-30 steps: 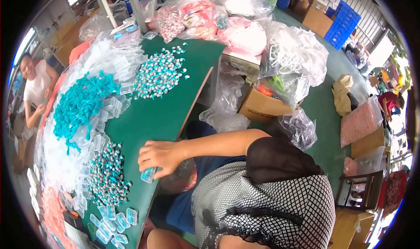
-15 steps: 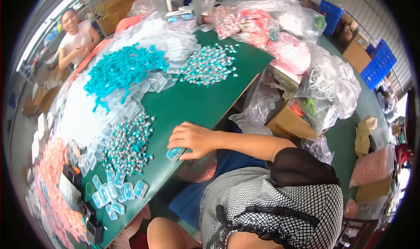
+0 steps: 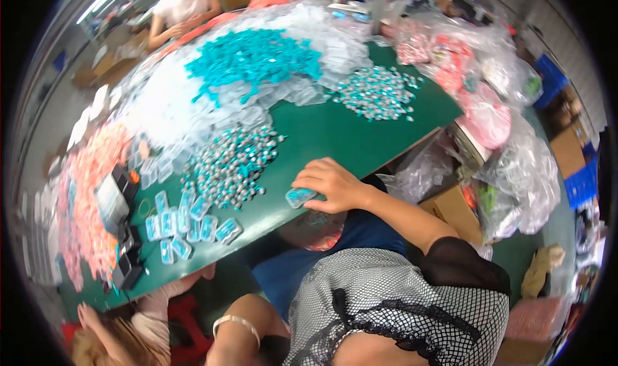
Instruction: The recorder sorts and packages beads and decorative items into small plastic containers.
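My right hand (image 3: pixel 330 184) is closed around a small clear plastic case (image 3: pixel 300 197) with teal parts inside, at the near edge of the green table (image 3: pixel 302 134). Left of it, several similar filled cases (image 3: pixel 208 228) lie loosely grouped. Between them and my hand spreads a heap of small teal-and-grey pieces (image 3: pixel 235 166). A bare limb with a pale bangle (image 3: pixel 235 321), seemingly my left arm, is bent low in the view; the fingers of my left hand (image 3: pixel 254 309) cannot be made out.
Clear empty cases (image 3: pixel 154 102) and teal pieces (image 3: pixel 251 60) are heaped at the back, with another small-piece pile (image 3: pixel 380 92) to the right. Pink pieces (image 3: pixel 96 192) and black boxes (image 3: pixel 129 256) lie left. One person (image 3: pixel 183 9) is behind; another (image 3: pixel 122 334) is lower left.
The view has shifted, so the table and piles sit further right in the picture. My right hand still holds the case by the table edge. The bangle and the lower-left person have come into view.
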Available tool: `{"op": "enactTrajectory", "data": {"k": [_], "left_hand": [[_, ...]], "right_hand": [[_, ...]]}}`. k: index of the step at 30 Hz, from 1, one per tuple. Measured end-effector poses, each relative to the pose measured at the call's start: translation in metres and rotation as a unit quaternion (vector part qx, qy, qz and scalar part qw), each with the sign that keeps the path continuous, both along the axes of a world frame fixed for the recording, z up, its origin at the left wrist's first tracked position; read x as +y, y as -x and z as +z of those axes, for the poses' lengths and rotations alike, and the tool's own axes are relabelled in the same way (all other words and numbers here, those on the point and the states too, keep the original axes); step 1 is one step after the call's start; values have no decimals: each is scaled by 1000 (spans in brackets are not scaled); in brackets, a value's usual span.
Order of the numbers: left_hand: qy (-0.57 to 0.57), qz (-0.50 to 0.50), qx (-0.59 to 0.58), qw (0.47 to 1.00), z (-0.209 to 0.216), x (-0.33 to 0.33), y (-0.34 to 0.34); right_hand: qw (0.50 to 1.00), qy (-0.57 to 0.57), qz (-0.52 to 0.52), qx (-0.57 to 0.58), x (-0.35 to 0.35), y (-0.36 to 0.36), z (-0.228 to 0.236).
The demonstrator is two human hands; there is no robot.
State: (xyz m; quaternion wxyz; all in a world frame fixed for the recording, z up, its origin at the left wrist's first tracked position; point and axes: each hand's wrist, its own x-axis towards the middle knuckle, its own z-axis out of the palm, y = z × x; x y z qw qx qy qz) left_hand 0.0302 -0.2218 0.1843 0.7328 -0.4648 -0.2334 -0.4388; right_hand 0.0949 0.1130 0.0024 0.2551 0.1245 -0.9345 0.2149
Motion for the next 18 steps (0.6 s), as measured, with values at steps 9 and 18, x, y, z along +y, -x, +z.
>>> {"op": "enactTrajectory", "data": {"k": [9,18], "left_hand": [[514,152,-535,654,-127,50,57],[491,219,-603,589,-164,34,67]], "right_hand": [[1000,-3,-2,-6,0,1,12],[1000,2,6,-19,-4,10,15]]}}
